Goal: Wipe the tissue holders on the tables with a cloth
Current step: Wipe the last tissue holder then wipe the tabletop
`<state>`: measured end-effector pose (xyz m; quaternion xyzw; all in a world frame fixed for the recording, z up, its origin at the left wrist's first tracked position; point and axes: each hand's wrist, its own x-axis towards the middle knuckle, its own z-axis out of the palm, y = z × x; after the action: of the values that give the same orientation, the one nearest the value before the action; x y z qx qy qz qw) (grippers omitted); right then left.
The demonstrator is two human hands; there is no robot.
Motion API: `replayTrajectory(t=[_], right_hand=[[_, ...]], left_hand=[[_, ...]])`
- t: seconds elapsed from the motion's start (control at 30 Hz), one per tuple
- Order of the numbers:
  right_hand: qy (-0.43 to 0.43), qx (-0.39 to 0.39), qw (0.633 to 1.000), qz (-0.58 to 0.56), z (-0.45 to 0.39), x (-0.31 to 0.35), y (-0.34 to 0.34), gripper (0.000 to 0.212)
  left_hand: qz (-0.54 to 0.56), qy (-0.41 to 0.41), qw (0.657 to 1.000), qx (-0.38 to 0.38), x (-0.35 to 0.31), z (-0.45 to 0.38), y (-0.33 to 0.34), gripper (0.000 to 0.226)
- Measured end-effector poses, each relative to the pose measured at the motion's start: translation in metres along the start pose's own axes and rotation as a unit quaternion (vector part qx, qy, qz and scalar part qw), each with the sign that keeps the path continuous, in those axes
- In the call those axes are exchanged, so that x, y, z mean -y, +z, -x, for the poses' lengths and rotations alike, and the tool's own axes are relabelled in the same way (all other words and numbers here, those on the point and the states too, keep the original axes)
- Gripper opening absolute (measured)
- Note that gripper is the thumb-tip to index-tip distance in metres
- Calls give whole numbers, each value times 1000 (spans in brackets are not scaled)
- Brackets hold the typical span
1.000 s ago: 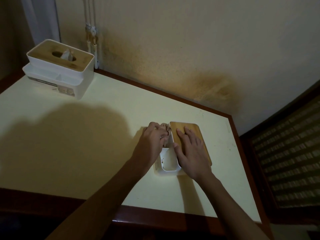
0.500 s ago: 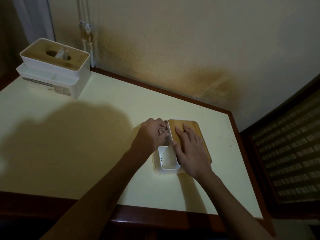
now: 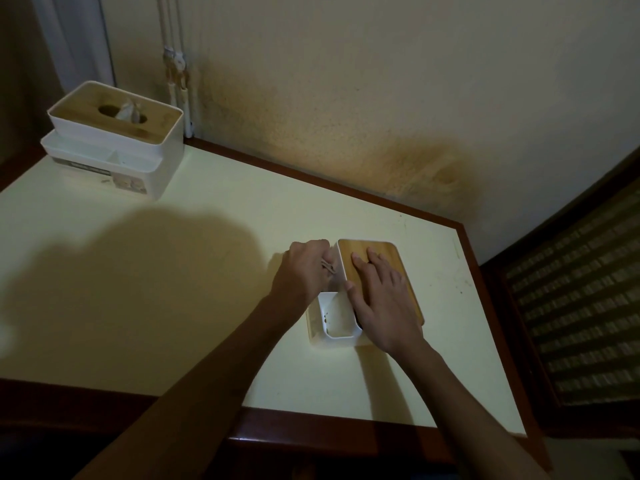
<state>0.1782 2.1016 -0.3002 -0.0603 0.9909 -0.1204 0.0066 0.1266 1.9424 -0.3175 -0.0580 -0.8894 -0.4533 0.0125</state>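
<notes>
A white tissue holder (image 3: 333, 327) with a wooden lid (image 3: 381, 258) stands at the near right of the pale table (image 3: 173, 271). My right hand (image 3: 384, 303) lies flat on the lid, fingers straight. My left hand (image 3: 304, 271) grips a small brownish cloth (image 3: 328, 267) and presses it into the far end of the holder's open white side compartment. A second white tissue holder (image 3: 117, 143) with a wooden top and a tissue poking out stands at the table's far left corner.
The table has a dark red-brown rim (image 3: 311, 431) and stands against a stained beige wall (image 3: 381, 116). White pipes (image 3: 176, 74) run down the wall behind the far holder. A dark slatted panel (image 3: 581, 299) stands to the right of the table.
My left hand with the cloth has slid a little farther along the side compartment, away from me. My right hand stays flat on the lid. The camera view shifted slightly.
</notes>
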Motion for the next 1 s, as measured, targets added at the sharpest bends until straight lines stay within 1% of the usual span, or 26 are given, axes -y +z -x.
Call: replayTrajectory(t=[0.07, 0.17, 0.2, 0.3, 0.37, 0.5, 0.63, 0.7, 0.77, 0.83, 1.0], right_hand=[[1, -3, 1000, -3, 0, 0, 0, 64], [-3, -10, 1000, -7, 0, 0, 0, 70], [-4, -10, 1000, -9, -1, 0, 0, 71], [-6, -11, 1000, -13, 0, -1, 1, 70], [-11, -10, 1000, -12, 0, -2, 0, 69], [-5, -6, 1000, -20, -1, 0, 0, 69], [2, 11, 1000, -22, -4, 0, -1, 68], [-3, 22, 1000, -20, -3, 2, -2, 63], [-4, 21, 1000, -17, -2, 1, -3, 61], [-5, 16, 1000, -13, -4, 0, -4, 60], [-5, 10, 1000, -8, -6, 1, -2, 60]], left_hand=[[25, 37, 999, 29, 8, 1, -3, 17], [82, 123, 988, 50, 17, 4, -12, 11], [92, 139, 984, 62, 19, 4, -15, 10], [113, 149, 978, 91, 24, 0, -21, 11], [142, 154, 973, 94, 28, 0, -22, 13], [200, 136, 969, 49, 34, 5, -12, 11], [247, 86, 965, -37, 16, -3, -10, 10], [227, 64, 969, -73, 6, -15, -14, 9], [192, 50, 977, -84, -2, -25, -15, 7], [157, 57, 983, -75, -4, -31, -14, 7], [50, 106, 992, -40, 6, -30, -9, 12]])
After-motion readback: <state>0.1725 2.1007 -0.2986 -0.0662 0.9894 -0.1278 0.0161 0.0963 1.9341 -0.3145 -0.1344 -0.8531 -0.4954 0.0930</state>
